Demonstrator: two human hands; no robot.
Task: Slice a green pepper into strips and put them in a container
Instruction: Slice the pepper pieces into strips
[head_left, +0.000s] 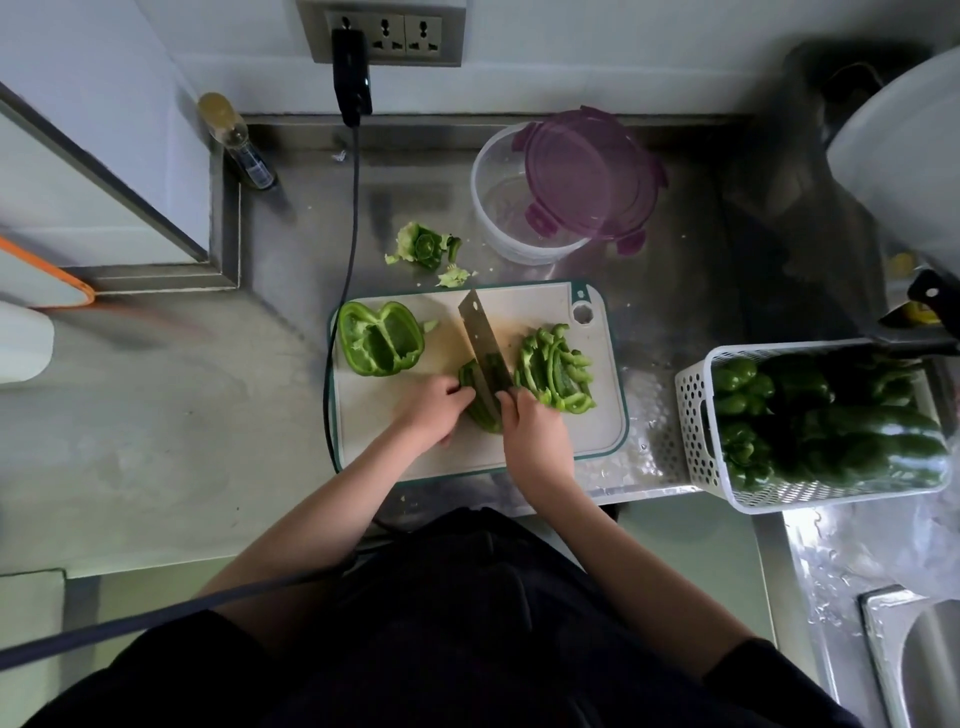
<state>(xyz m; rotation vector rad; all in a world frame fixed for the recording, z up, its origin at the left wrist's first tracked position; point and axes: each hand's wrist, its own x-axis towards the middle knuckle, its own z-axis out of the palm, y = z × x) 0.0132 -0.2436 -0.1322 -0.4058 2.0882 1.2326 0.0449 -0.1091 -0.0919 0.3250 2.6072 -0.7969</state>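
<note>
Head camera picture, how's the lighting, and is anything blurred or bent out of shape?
Head view: dim, even light; wet glare on the steel counter by the white basket. Wide-angle bending curves the wall socket and edges. The cutting board, knife and strips read fairly sharp; the corners smear.

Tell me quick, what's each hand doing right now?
Left hand: fingers curled on the pepper piece, holding it down on the cutting board.
Right hand: closed around the knife handle, blade on the pepper piece.
</note>
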